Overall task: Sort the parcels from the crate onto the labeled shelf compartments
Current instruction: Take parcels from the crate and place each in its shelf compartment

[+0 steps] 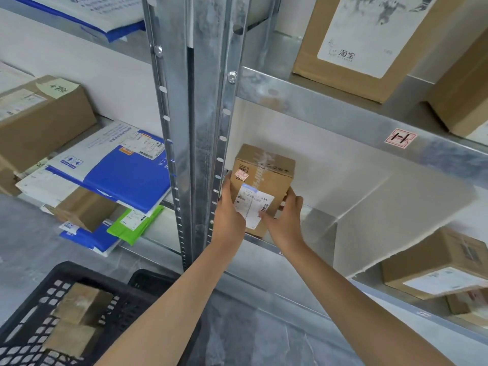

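Note:
A small brown cardboard parcel (pixel 264 178) with a white shipping label stands on the middle shelf of the right-hand bay, right beside the metal upright (pixel 203 128). My left hand (pixel 228 210) grips its left side and my right hand (pixel 286 217) grips its right lower corner. A red-and-white shelf label (pixel 400 138) is stuck on the beam above this compartment. The black plastic crate (pixel 34 320) sits at the lower left with cardboard parcels (pixel 79 302) inside.
The left bay holds a brown box (pixel 39 122), blue-and-white mailers (pixel 116 165) and a green mailer (pixel 134 223). A large printed box (pixel 364 43) stands on the upper right shelf. Another labelled box (pixel 433 262) lies on the lower right shelf. The floor is grey.

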Motion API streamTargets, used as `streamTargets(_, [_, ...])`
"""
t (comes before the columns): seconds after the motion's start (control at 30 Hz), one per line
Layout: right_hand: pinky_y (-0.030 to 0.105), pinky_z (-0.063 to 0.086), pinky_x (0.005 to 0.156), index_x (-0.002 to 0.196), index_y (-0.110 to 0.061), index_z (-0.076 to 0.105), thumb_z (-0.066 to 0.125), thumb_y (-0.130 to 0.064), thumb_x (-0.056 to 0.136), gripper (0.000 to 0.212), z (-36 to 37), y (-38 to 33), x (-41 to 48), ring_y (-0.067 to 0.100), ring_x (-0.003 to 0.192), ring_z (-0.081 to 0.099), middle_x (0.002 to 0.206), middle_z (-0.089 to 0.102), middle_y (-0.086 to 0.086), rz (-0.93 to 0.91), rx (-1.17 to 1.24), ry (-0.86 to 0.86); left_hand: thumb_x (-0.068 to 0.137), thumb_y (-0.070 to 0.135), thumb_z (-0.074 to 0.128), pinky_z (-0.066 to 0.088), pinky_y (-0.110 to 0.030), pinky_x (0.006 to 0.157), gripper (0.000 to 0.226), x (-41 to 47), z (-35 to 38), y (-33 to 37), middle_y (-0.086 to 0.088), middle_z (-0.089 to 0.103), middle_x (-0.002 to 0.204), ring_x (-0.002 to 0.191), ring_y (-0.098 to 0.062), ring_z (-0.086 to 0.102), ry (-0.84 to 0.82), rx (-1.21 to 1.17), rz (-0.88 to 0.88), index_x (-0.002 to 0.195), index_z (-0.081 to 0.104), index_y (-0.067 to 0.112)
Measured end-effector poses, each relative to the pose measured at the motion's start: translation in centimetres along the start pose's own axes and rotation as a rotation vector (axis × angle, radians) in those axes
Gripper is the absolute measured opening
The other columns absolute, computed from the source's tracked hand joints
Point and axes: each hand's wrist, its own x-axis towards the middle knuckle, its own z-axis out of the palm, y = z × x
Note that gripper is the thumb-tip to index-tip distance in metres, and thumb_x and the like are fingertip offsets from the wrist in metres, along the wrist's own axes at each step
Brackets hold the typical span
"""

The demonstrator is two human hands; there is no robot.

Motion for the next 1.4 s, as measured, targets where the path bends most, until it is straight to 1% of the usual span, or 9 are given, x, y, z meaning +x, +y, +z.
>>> streamTargets(0.17, [-0.002, 0.042, 0.064, 0.147, -0.019, 0.025, 0.075, 0.000, 0.081, 0.086, 0.5, 0.2, -0.1, 0.010, 0.104, 0.047, 0.121, 0.028, -0.004, -0.003, 0.014, 0.031, 0.089, -0.018, 0.041, 0.053, -0.007, 0.058, 0.098, 0.6, 0.7, -0.1, -0.003, 0.047, 0.144, 0.122, -0.023, 0.054, 0.024, 0.002, 0.051, 0.152, 0.001, 0.047])
streamTargets(0.43, [-0.005, 0.041, 0.061, 0.146, -0.012, 0.025, 0.080, -0.006, 0.079, 0.087, 0.0, 0.4, -0.7, 0.007, 0.103, 0.046, 0.136, 0.031, 0.003, 0.042, 0.034, -0.009, 0.094, -0.001, 0.048, 0.053, -0.046, 0.096, 0.089, -1.0, 0.5, -0.7, -0.012, 0.040, 0.149, 0.130, -0.033, 0.048, 0.016, 0.118, 0.049, 0.154, -0.006, 0.036])
streamTargets(0.57, [0.014, 0.048, 0.076, 0.147, -0.009, 0.027, 0.085, -0.017, 0.076, 0.092, -0.1, 0.5, -2.8, 0.009, 0.103, 0.047, 0.142, 0.036, 0.006, 0.220, 0.082, -0.092, 0.098, 0.009, 0.042, 0.053, -0.049, 0.097, 0.073, -3.1, 0.4, -0.6, -0.008, 0.045, 0.145, 0.127, -0.032, 0.052, 0.046, 0.199, 0.008, 0.155, 0.002, 0.031])
streamTargets(0.67, [0.026, 0.047, 0.070, 0.122, -0.004, 0.049, 0.078, -0.004, 0.079, 0.052, -1.2, 0.7, -4.4, 0.015, 0.094, 0.049, 0.113, 0.051, 0.008, 0.268, 0.075, -0.186, 0.098, 0.008, 0.042, 0.052, -0.045, 0.098, 0.066, -4.6, -0.3, 0.0, -0.007, 0.046, 0.145, 0.127, -0.030, 0.052, 0.077, 0.268, 0.011, 0.156, 0.014, 0.024])
streamTargets(0.7, [0.024, 0.047, 0.062, 0.107, -0.006, 0.058, 0.072, 0.003, 0.081, 0.031, -1.8, 0.6, -4.9, 0.015, 0.085, 0.052, 0.096, 0.056, 0.005, 0.237, 0.059, -0.242, 0.097, 0.007, 0.044, 0.050, -0.045, 0.100, 0.066, -5.3, -0.5, 0.2, -0.008, 0.045, 0.146, 0.129, -0.030, 0.051, 0.093, 0.296, 0.007, 0.156, 0.016, 0.020])
streamTargets(0.77, [0.014, 0.044, 0.052, 0.103, -0.010, 0.067, 0.064, 0.004, 0.082, 0.025, -2.8, 0.4, -5.8, 0.014, 0.077, 0.057, 0.085, 0.062, -0.001, 0.152, -0.032, -0.350, 0.097, 0.006, 0.046, 0.048, -0.040, 0.100, 0.058, -6.9, -1.0, 0.6, -0.008, 0.046, 0.144, 0.129, -0.029, 0.050, 0.127, 0.370, 0.042, 0.151, 0.028, 0.015])
streamTargets(0.97, [0.026, 0.042, 0.079, 0.122, -0.013, 0.058, 0.060, -0.015, 0.092, 0.031, -4.7, -2.6, -9.8, 0.021, 0.111, 0.058, 0.116, 0.061, -0.002, -0.135, -0.223, -0.526, 0.097, 0.013, 0.046, 0.051, -0.040, 0.087, 0.026, -13.6, -4.2, 1.1, -0.012, 0.061, 0.119, 0.106, -0.031, 0.060, 0.212, 0.639, 0.039, 0.117, 0.059, 0.006])
streamTargets(1.17, [0.035, 0.038, 0.108, 0.146, -0.013, 0.042, 0.059, -0.027, 0.097, 0.053, -5.4, -5.1, -14.6, 0.025, 0.134, 0.045, 0.149, 0.044, 0.007, -0.564, -0.511, -0.693, 0.102, 0.027, 0.041, 0.043, -0.039, 0.099, 0.036, -21.5, -9.9, 1.5, -0.011, 0.061, 0.128, 0.118, -0.028, 0.056, 0.332, 0.972, 0.074, 0.126, 0.058, 0.007])
streamTargets(1.4, [0.041, 0.040, 0.107, 0.151, -0.013, 0.034, 0.053, -0.035, 0.100, 0.059, -4.4, -7.2, -20.1, 0.027, 0.136, 0.044, 0.155, 0.037, 0.005, -0.807, -0.605, -0.807, 0.102, 0.031, 0.040, 0.035, -0.037, 0.110, 0.041, -30.8, -14.8, -0.6, -0.007, 0.053, 0.139, 0.127, -0.025, 0.049, 0.408, 1.117, -0.057, 0.136, 0.050, 0.010])
